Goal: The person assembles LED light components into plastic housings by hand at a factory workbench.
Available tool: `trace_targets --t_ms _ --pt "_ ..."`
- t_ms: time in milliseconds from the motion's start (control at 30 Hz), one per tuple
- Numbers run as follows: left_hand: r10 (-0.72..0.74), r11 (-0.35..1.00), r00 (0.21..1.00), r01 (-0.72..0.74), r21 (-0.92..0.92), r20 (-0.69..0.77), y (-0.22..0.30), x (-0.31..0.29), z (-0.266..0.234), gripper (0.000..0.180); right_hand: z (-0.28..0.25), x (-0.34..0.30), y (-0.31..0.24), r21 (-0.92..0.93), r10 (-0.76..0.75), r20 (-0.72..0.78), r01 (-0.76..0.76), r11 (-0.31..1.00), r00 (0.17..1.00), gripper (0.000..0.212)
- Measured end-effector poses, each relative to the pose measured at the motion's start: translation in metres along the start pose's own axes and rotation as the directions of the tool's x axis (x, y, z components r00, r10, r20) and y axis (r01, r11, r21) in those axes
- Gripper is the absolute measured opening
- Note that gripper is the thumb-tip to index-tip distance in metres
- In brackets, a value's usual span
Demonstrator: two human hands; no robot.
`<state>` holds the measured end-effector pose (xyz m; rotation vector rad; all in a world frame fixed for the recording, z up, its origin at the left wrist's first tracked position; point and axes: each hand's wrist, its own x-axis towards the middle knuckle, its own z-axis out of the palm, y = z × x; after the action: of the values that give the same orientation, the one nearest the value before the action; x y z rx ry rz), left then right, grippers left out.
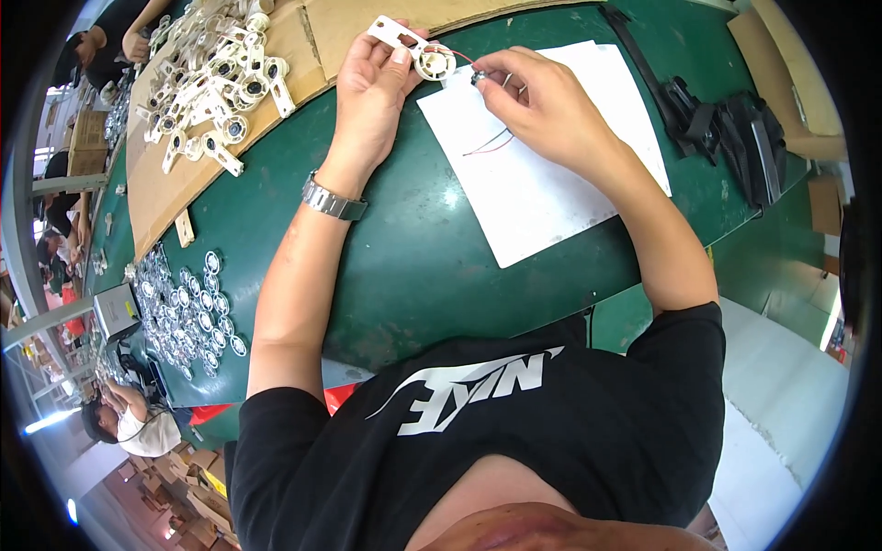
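My left hand [375, 83] grips a cream plastic housing [435, 62] with a flat arm and a round, hollow end. The round end points right, toward my other hand. My right hand [533, 96] pinches a small dark part [479, 77] between thumb and fingertips; its exact kind is hard to make out. A thin red wire [457, 55] arches between that part and the housing. Two more thin wires [489, 145], one red and one dark, show below the right fingers, over white paper sheets [542, 197].
Many similar cream housings [216, 92] are heaped on cardboard [308, 41] at the far left. Several shiny round parts [193, 308] lie left of my forearm on the green table [423, 275]. A black strapped device [735, 138] sits at right. Other people work beyond the left edge.
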<state>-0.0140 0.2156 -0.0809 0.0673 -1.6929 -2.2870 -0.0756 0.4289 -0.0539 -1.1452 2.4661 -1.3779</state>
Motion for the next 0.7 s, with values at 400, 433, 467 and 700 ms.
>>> trace_targets --t_ms 400,433,467,700 --pt "0.113 0.991 0.986 -0.104 -0.084 0.120 -0.034 0.001 0.016 0.030 0.002 -0.003 -0.008 0.145 0.115 -0.009 -0.112 0.983 0.993 0.029" --pt "0.135 0.990 0.983 -0.129 -0.055 0.126 -0.033 -0.005 0.018 0.031 0.005 -0.004 -0.005 0.147 0.114 -0.025 -0.109 0.983 0.993 0.027" --pt "0.126 0.992 0.988 -0.123 -0.040 0.092 -0.033 -0.008 0.020 0.031 0.007 -0.001 -0.005 0.143 0.114 -0.010 -0.112 0.983 0.993 0.026" --pt "0.150 0.979 0.987 -0.141 0.148 -0.051 -0.027 -0.015 0.027 0.030 0.021 0.002 0.015 0.196 0.079 -0.005 -0.076 0.978 0.997 0.029"
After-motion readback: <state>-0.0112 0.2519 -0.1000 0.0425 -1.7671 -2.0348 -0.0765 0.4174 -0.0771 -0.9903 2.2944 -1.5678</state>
